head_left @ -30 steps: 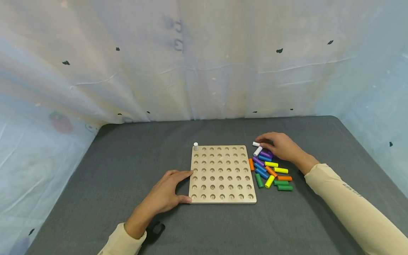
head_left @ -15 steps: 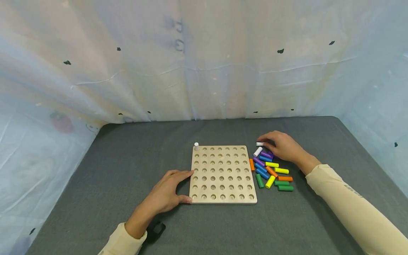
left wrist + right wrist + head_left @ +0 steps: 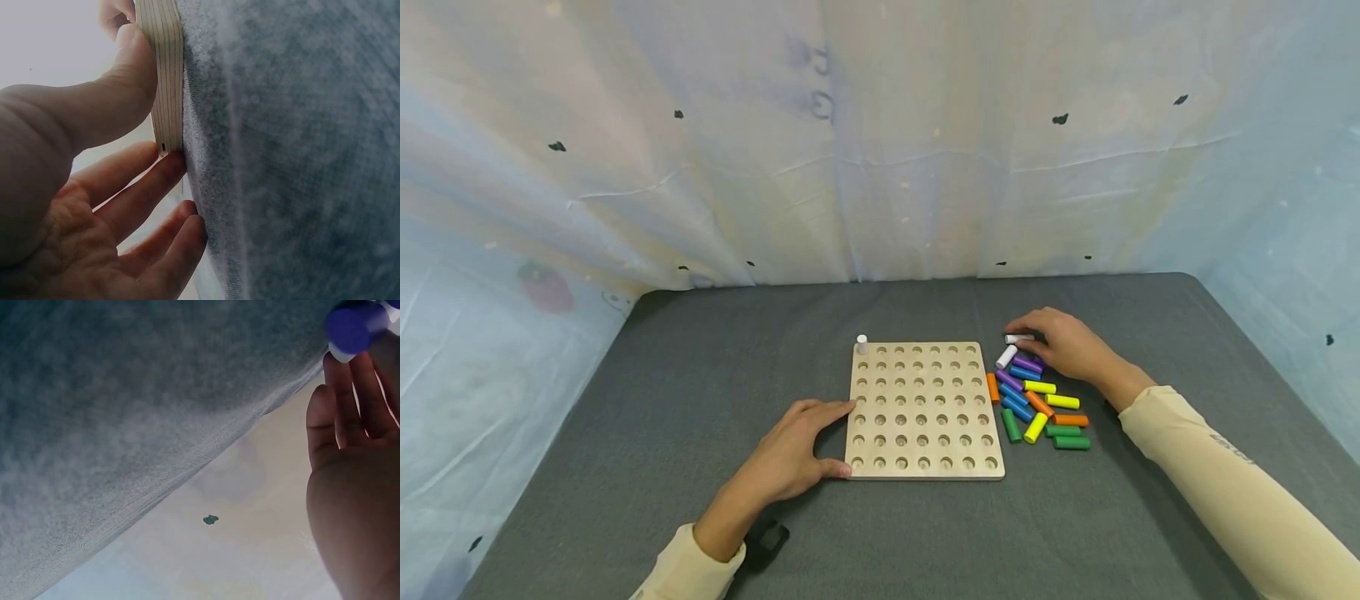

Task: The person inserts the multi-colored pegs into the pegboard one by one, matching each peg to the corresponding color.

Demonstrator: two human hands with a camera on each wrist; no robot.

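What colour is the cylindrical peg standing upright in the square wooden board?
White: this cylindrical peg shows best in the head view.

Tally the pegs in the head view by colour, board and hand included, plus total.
White pegs: 3
Purple pegs: 3 (one mostly hidden, less certain)
Blue pegs: 3
Yellow pegs: 3
Orange pegs: 3
Green pegs: 3
Total: 18 visible
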